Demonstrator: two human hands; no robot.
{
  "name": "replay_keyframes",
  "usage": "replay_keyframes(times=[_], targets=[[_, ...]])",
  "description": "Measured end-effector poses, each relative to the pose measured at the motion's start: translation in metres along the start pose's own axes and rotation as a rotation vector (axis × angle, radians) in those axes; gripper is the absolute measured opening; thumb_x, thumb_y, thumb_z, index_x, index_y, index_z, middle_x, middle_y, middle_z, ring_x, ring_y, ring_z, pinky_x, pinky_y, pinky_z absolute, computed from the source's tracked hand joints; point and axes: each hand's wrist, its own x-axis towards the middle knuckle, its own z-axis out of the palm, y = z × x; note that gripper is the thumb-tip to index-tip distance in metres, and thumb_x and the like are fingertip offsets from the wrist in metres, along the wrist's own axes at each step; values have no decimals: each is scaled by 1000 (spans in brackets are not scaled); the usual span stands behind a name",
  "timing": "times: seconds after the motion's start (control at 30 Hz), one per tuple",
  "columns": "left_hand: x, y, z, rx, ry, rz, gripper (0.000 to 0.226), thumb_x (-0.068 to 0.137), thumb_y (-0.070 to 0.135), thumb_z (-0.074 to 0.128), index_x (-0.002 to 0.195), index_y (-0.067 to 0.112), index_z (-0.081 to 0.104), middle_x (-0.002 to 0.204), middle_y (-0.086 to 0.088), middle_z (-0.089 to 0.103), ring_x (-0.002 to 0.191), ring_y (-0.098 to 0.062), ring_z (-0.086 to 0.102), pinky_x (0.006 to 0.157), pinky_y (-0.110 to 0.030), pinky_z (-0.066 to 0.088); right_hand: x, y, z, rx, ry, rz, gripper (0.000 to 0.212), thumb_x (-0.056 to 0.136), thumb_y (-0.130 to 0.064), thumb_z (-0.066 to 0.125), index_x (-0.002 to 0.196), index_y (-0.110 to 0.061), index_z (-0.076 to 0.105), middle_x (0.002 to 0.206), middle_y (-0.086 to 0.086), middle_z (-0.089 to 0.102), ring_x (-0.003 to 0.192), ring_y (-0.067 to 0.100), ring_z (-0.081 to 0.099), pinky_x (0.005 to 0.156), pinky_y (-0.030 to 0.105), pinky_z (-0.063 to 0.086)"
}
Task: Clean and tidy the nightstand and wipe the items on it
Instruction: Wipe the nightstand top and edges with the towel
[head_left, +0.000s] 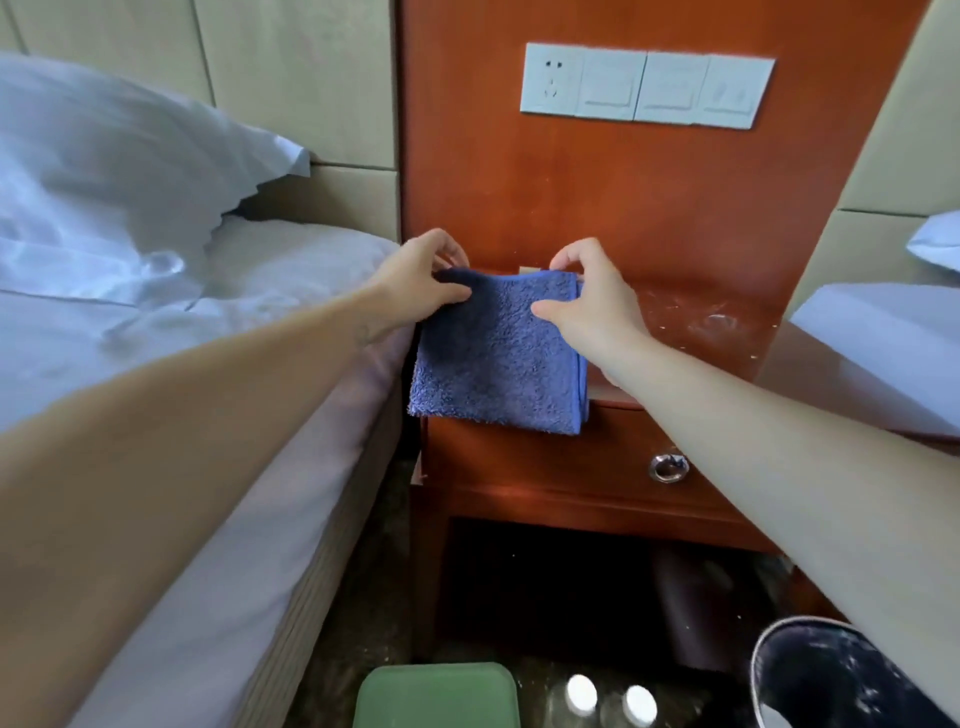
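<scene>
Blue towel, pinched by left hand and right hand, hangs before dusty nightstand beside bed.

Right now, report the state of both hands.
Left hand: closed, pinching the blue towel at its top left corner.
Right hand: closed, pinching the towel's top right corner.

There are two hands, the left hand and the right hand, and one blue square terry cloth. One red-brown wooden table has one drawer with one metal ring pull. One white wall plate strip counts four units: one socket and three switches. Two white-sheeted beds show, the left bed and the right bed. On the floor are one green plastic square, two round white caps and one dark round container.
</scene>
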Motion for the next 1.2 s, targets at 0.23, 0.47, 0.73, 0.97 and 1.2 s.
replay_keyframes(times=[0.23, 0.47, 0.73, 0.97, 1.2], targets=[[6, -44, 21, 270, -209, 85, 36, 90, 6, 53, 125, 5, 53, 127, -16, 49, 112, -25, 50, 97, -20, 32, 21, 12, 34, -368, -117, 20, 38, 91, -5, 57, 123, -21, 47, 124, 7, 50, 114, 26, 45, 82, 31, 36], [3, -52, 27, 387, -424, 30, 47, 104, 21, 33, 150, 11, 30, 161, -3, 20, 150, -20, 13, 121, -42, 6, -2, 1, 62, -555, -376, 60, 53, 103, -39, 31, 150, -13, 28, 158, 5, 27, 146, 18, 22, 117, 31, 17], [-37, -42, 8, 296, -546, 102, 58, 104, 28, 32, 156, 15, 10, 163, 4, 2, 149, -8, -7, 119, -30, -8, -6, -1, 62, -721, -476, 13, 63, 103, -44, 14, 155, -12, 2, 163, 5, -5, 149, 14, -7, 119, 29, -5], [-36, -37, 10, 545, -591, 37, 63, 103, 47, 17, 155, 22, -9, 161, 12, -16, 146, -1, -17, 121, -41, -11, 5, 3, 58, -665, -558, 10, 63, 104, -42, 16, 154, -12, -5, 161, 5, -14, 148, 13, -14, 112, 25, -13], [-35, -34, 12, 550, -593, 4, 85, 78, 61, -10, 154, 24, -13, 160, 13, -20, 144, 1, -21, 118, -44, -17, -9, 4, 46, -693, -546, -25, 68, 101, -48, 10, 154, -6, -4, 162, 10, -8, 149, 18, -10, 116, 28, -10]])
